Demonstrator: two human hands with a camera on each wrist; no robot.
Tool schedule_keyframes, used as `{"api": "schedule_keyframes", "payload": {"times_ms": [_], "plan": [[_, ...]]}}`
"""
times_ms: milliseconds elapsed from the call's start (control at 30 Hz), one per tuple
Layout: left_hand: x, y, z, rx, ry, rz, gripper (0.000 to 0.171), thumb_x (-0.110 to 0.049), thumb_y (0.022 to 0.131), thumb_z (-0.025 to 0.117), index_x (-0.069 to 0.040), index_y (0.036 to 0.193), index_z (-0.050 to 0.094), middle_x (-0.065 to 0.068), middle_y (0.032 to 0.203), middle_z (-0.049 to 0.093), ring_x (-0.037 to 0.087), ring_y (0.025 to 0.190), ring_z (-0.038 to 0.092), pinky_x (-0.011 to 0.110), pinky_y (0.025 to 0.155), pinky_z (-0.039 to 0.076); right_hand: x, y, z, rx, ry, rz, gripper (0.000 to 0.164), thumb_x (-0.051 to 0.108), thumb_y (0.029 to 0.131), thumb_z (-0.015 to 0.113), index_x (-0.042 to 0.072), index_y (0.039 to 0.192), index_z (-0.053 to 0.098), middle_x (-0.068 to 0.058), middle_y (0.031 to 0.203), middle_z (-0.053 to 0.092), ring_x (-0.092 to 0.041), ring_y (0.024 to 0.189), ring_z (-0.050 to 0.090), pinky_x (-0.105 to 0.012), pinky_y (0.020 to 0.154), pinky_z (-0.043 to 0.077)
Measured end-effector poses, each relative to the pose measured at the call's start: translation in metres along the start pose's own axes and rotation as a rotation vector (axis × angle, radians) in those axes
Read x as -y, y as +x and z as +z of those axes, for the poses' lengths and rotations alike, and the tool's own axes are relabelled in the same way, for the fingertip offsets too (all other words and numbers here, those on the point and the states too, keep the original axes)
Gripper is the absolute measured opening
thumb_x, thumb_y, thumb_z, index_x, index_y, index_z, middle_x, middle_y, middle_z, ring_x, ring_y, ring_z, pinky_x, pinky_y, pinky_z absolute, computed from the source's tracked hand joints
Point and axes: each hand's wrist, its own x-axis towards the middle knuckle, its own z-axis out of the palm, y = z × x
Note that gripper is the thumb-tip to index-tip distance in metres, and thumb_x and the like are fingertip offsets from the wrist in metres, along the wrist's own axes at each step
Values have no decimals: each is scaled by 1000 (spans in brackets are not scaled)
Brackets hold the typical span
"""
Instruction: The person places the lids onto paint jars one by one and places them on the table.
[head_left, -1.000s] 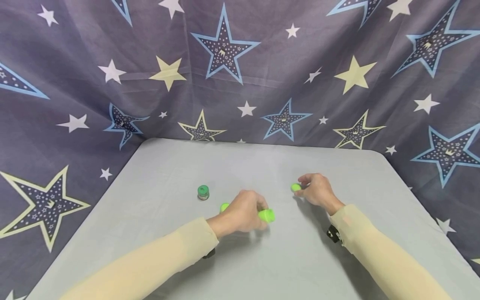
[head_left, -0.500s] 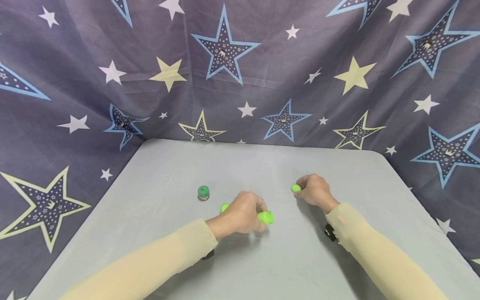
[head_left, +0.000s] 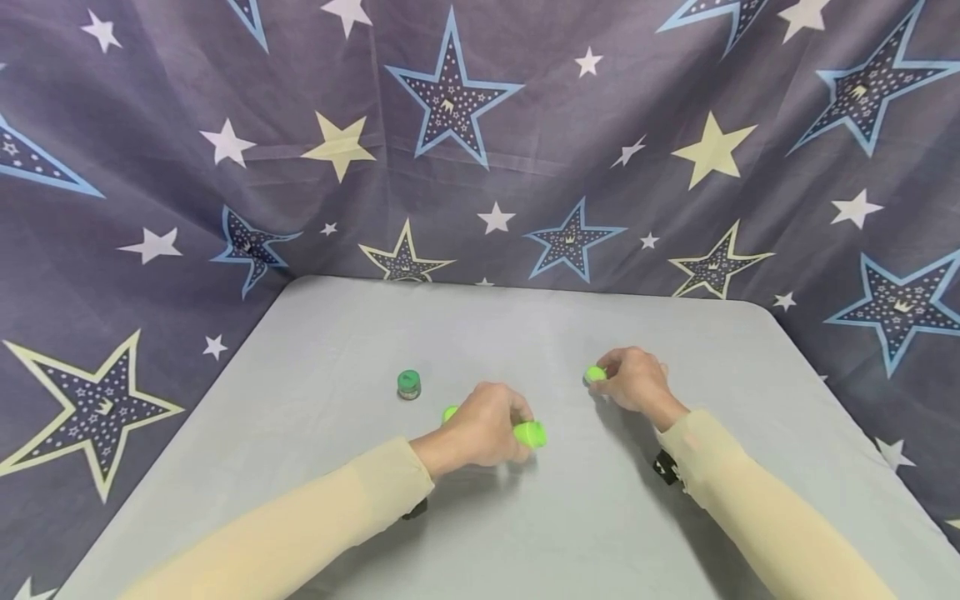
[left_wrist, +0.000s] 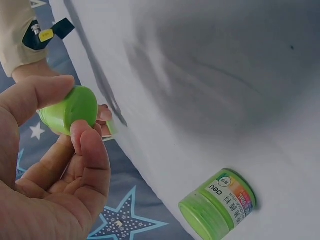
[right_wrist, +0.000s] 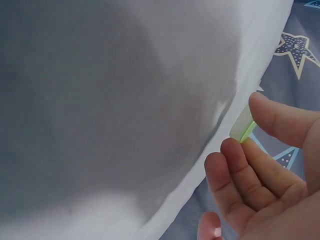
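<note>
In the head view my left hand (head_left: 486,425) pinches a small bright green jar (head_left: 530,434) above the grey table, mouth end toward the right. The left wrist view shows that jar (left_wrist: 80,110) between thumb and fingertips. Farther right, my right hand (head_left: 636,382) holds a round lime-green lid (head_left: 595,374) by its edge. Seen edge-on in the right wrist view, the lid (right_wrist: 243,123) sits between thumb and fingertips, its inner side pale. A labelled green paint jar (left_wrist: 218,204) is on the table near the left hand; in the head view that hand mostly hides it.
A second paint jar with a darker green cap (head_left: 408,384) stands to the left of the hands. A grey cloth covers the table (head_left: 480,333). Behind it and at both sides hangs a dark curtain (head_left: 525,167) with stars.
The lid in my right hand has tilted slightly. My left hand keeps its hold on the jar, almost still. The dark-capped jar has stayed where it was.
</note>
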Motion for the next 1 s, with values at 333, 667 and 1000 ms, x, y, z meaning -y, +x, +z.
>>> {"api": "schedule_keyframes", "payload": {"times_ms": [333,667,1000], "plan": [[2,0,1,11,-7,-4,27,-9,64,85,-14,87,72,-6,83,65,10,76,58,21,66,50,4,-20,3,-28,56,-83,35,28,76,79,11,105,69,-1,91,69,-24,88,61,-49,91,32],[5,-2,1,2,-2,-8,25,-9,64,85,-16,84,71,-8,78,64,10,73,57,23,65,50,6,-36,3,-32,159,-95,29,23,76,78,12,102,68,1,83,64,-18,80,58,-35,72,45],[9,-3,0,-2,11,-16,26,-9,64,85,-15,85,71,-7,80,64,10,74,58,22,66,50,13,-54,2,-27,205,-144,27,19,75,79,13,99,68,2,82,63,-17,78,57,-32,70,45]]}}
